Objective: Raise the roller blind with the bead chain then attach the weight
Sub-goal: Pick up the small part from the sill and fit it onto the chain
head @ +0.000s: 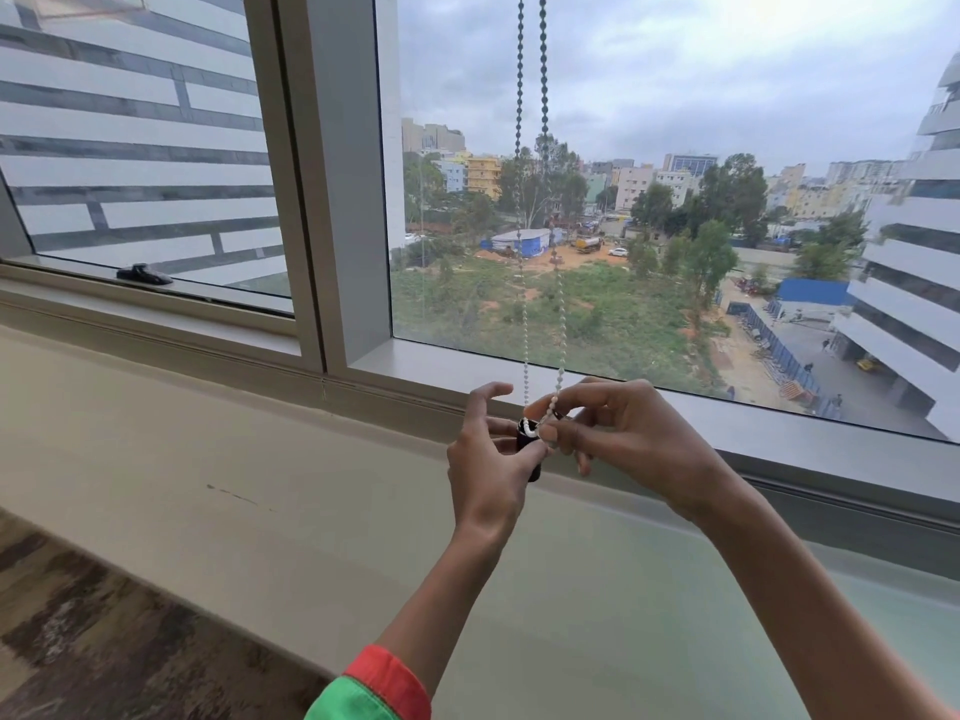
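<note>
Weight [529, 449] sits gripped in my left hand [488, 459] just above the sill [260, 459]; my right hand [618, 433] pinches the bead chain [543, 148] loop at its top.

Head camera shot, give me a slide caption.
Both hands fit the black weight onto the bead chain at the window sill.

I have just one view, from the camera on the person's head. It looks forward and a bit down, close to the window sill [675, 407], and out through the glass.
</note>
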{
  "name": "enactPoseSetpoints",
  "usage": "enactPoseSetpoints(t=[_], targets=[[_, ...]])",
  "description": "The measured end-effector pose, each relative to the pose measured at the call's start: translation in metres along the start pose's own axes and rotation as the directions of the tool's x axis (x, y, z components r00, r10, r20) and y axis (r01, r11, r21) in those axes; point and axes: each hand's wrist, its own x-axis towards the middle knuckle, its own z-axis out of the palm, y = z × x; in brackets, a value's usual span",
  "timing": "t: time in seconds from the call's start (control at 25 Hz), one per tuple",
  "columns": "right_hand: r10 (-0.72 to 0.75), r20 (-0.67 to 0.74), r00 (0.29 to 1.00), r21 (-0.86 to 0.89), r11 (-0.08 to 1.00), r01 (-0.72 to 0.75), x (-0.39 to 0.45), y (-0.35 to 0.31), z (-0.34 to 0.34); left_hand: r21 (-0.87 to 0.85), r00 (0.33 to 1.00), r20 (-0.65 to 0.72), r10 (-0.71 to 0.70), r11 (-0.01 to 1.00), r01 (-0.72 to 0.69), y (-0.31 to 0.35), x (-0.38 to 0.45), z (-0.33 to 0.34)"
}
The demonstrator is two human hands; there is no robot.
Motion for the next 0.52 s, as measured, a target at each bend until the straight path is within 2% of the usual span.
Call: enactPoseSetpoints(t=[0.12,0.32,0.52], targets=[[-0.026,0.011,1.0,-0.009,1.0,0.026,-0.0018,-0.0029,0.0038,0.056,0.998,0.015,0.053,0.997,-0.054,0.0019,-0.003,0.0005],[-0.026,-0.006,1.0,-0.035,0.999,0.025,-0.0051,-0.0036,0.0067,0.072,0.999,0.022,0.031,0.997,-0.032,-0.003,-0.0028,-0.0009],[-0.083,-0.151,0.985,-0.012,0.997,0.082,-0.0092,-0.0091,0.0004,0.105,0.999,-0.026,0.024,0.994,-0.021,-0.0061,-0.0084,-0.0024]])
